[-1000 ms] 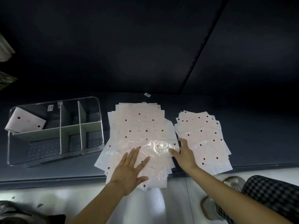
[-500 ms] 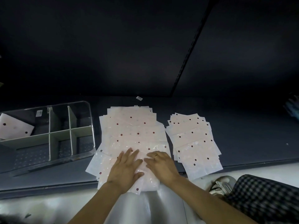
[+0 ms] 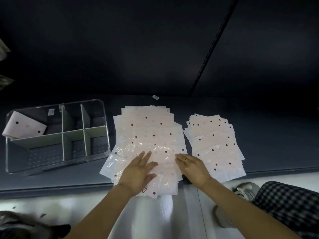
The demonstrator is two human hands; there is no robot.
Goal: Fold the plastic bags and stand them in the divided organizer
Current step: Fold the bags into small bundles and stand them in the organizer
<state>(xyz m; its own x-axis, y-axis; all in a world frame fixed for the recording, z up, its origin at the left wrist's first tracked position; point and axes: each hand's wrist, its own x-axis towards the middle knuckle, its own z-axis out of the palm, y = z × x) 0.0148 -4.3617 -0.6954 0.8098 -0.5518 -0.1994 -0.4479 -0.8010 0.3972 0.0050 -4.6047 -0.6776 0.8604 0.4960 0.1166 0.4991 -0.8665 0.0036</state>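
Now that the right hand [image 3: 193, 167] has come in from the gap between the two stacks, where it lay a second ago, both hands rest flat on the near end of the large pile of dotted plastic bags [image 3: 150, 135] in the head view, the only view given. The left hand [image 3: 139, 171] has stayed in nearly the same place, fingers straight and slightly spread, palm down on the crinkled topmost bag. The right hand lies likewise with straight fingers, a ring on one of them, pressing the same sheet just beside the left. This looks like smoothing or squaring a bag before its first fold, so the fold itself is not yet begun. The smaller pile of bags [image 3: 215, 145] lies just to the right of the right hand, untouched. The divided organizer [image 3: 103, 118] stands to the left of the big pile, apart from both hands, with one folded bag [image 3: 24, 125] leaning tilted in its far left compartment; the other compartments show nothing in them.
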